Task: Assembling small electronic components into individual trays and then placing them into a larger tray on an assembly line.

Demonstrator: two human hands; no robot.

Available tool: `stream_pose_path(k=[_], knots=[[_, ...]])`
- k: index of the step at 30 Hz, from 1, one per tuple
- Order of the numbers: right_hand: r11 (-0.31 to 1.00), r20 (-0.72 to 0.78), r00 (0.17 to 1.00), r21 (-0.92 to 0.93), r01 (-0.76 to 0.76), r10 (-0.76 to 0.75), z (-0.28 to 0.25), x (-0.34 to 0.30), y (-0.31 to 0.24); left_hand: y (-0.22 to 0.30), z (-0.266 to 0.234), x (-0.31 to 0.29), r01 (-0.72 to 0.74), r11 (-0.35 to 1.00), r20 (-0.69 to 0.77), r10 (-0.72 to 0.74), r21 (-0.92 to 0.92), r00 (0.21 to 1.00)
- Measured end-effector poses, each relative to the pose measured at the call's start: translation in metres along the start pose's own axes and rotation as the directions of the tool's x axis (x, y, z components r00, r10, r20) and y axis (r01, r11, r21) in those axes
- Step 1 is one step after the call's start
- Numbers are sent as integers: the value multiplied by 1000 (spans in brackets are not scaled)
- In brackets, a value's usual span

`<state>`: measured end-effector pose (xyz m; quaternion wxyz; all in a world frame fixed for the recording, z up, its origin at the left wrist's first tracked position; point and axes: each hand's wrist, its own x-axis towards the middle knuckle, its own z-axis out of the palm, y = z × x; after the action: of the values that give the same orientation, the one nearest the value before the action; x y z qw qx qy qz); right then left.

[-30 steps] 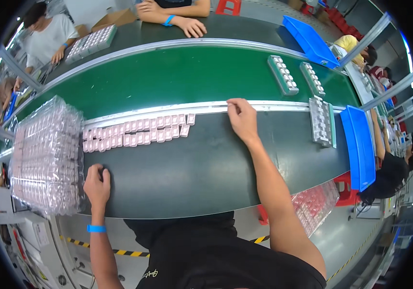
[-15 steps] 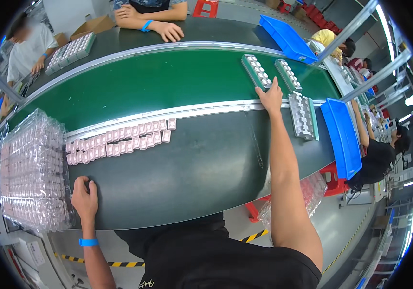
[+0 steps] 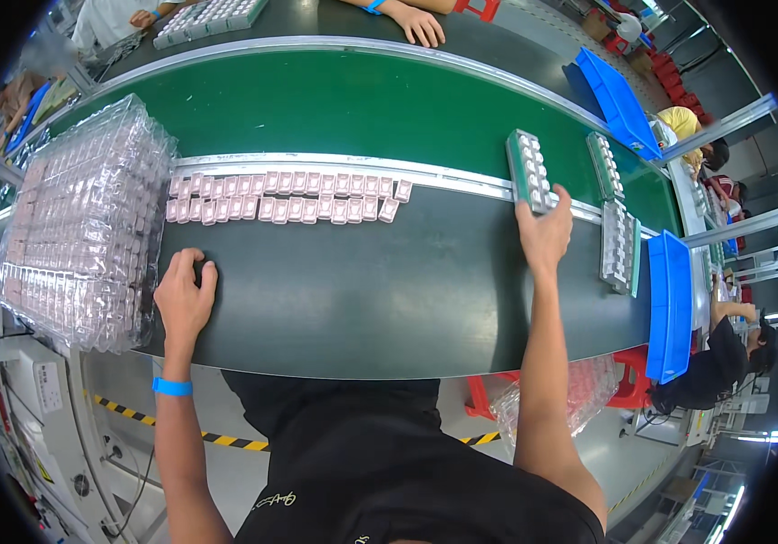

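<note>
My right hand [image 3: 545,234] grips the near end of a long, narrow green tray [image 3: 520,174] holding white pieces. The tray lies across the metal rail, from the green conveyor toward my side of the table. My left hand [image 3: 185,295] rests loosely curled on the dark table, thumb apart from the fingers, with nothing visible in it. Beyond it, two rows of small pink square pieces [image 3: 316,185] lie along the rail. Beside it on the left stands a tall stack of clear plastic blister trays [image 3: 81,227] with pinkish parts inside.
At the right are another filled tray [image 3: 605,168] on the conveyor [image 3: 344,104], a tray in a clear cover [image 3: 618,247] on the table, and a blue bin [image 3: 670,308]. A second blue bin [image 3: 618,102] stands across the belt, near a co-worker's hand [image 3: 418,24].
My right hand has closed on the tray's end and drawn it nearer, off the belt onto the rail. My left hand stays on the table. The whole view has shifted.
</note>
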<state>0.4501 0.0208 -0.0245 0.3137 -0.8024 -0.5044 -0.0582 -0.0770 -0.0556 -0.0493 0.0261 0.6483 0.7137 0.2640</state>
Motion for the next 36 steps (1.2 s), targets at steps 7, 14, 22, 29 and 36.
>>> stream_pose_path(k=[7,14,22,29,36], knots=[[1000,54,999,-8,1,-1,-34,-77,4,-2,-1,-2,-23,1000,3,23,4,1000],[904,-103,904,68,422,-415,-34,-84,-55,-7,1,-6,-52,999,-17,52,7,999],[821,236,821,402,405,-520,42,-100,-126,-5,1,-3,-18,1000,-22,17,-22,1000],[814,203,815,368,449,-542,55,-106,-130,-5,-1,-1,14,999,-11,-14,-41,1000],[824,201,867,462,327,-457,52,-108,-129,-7,-1,-2,17,999,-8,-18,-52,1000]])
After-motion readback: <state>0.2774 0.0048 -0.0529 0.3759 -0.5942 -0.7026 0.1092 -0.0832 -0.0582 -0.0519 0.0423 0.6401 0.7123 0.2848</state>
